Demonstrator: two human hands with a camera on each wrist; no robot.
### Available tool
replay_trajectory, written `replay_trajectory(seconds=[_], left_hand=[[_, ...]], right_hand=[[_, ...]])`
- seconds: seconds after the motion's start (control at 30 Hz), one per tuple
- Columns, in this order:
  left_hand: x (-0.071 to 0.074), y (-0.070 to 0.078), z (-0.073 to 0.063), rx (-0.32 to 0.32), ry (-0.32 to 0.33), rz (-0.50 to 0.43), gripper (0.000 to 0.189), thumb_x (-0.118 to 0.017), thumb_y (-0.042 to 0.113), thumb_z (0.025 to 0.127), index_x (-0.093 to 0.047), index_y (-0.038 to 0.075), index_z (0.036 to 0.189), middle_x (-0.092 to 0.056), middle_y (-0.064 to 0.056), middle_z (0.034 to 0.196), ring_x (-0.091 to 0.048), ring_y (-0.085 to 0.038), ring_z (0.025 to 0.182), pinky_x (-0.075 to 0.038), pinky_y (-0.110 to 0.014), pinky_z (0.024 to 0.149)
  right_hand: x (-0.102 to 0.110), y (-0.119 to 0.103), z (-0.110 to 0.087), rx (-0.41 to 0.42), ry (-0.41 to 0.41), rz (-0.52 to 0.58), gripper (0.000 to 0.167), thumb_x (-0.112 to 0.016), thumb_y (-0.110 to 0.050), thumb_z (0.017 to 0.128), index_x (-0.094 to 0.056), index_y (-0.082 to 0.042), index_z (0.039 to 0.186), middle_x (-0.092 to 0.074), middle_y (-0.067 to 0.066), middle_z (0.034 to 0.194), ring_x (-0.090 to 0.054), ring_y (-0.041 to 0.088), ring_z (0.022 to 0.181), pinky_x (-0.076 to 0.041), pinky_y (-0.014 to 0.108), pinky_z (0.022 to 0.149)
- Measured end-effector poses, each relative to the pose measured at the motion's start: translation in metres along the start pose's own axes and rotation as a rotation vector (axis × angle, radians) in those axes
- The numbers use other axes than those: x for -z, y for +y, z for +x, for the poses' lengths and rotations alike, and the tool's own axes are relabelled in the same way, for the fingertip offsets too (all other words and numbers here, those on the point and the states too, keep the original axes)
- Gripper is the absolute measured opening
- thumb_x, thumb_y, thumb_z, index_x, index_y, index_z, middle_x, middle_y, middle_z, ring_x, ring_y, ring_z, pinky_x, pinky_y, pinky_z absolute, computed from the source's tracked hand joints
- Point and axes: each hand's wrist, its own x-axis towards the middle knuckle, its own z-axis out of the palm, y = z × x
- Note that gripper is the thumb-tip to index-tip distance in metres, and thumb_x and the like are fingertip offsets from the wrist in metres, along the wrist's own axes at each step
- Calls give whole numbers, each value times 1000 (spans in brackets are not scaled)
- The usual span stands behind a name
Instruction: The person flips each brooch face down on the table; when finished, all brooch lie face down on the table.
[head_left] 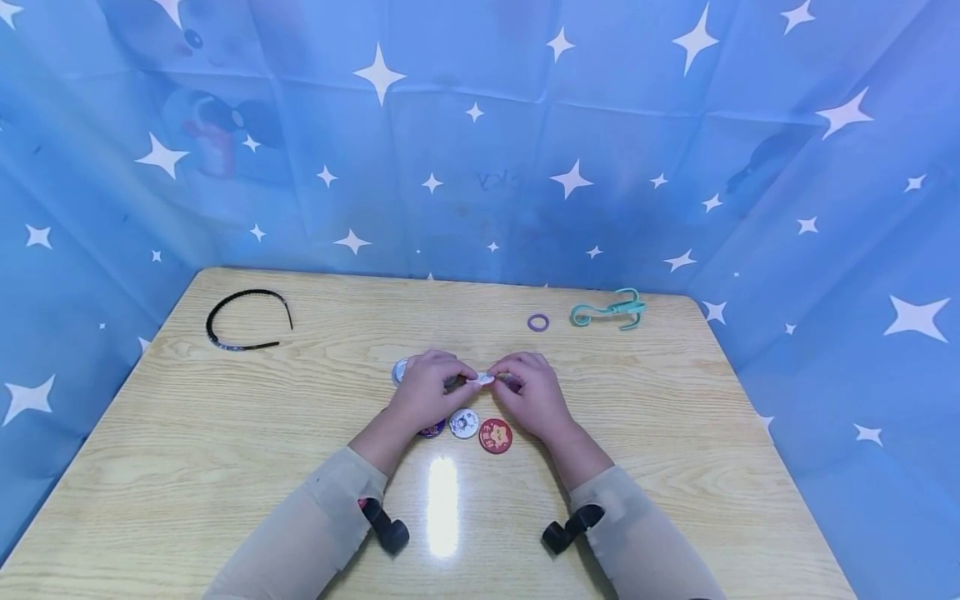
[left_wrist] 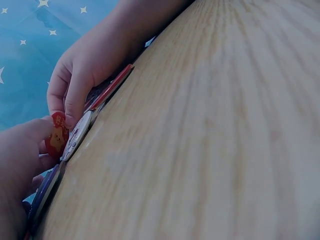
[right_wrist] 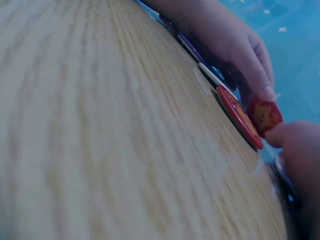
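Note:
My left hand [head_left: 431, 385] and right hand [head_left: 531, 392] meet over the middle of the table. Between them they pinch a small round badge [head_left: 486, 379] by its opposite edges, tilted up on its side. In both wrist views its red face with a yellow star figure [left_wrist: 58, 135] shows. Just in front lie a red badge with a yellow star [head_left: 496, 436], a white badge with a cartoon figure [head_left: 464, 423] and a dark purple badge [head_left: 432, 430], partly covered by the left wrist. A pale-rimmed badge [head_left: 399, 370] peeks out behind the left hand.
A black headband [head_left: 248, 293] lies at the table's back left. Toward the back right are a purple hair tie [head_left: 537, 322] and a teal hair claw clip [head_left: 618, 308]. Starry blue cloth [head_left: 480, 200] hangs behind the wooden table [head_left: 225, 433].

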Motion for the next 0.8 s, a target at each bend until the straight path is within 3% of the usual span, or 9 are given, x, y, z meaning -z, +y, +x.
replay_trajectory(seconds=[0.37,0.8], left_hand=[[-3,-4,0,18,-58,58,23,-89,40,89,-80,26,105,-77,9,115,-60,-20,123,-40,-50,106],[-2,-3,0,-5,-89,110,18,-85,33,93,-80,26,108,-73,4,124,-58,-22,126,-41,-49,106]], right_hand=[[1,1,0,-20,-52,-54,18,-77,-7,90,-82,-20,102,-76,-2,115,-60,25,114,-44,50,102],[3,0,0,-34,-83,-65,16,-78,-13,91,-82,-20,105,-74,0,120,-57,26,119,-42,53,104]])
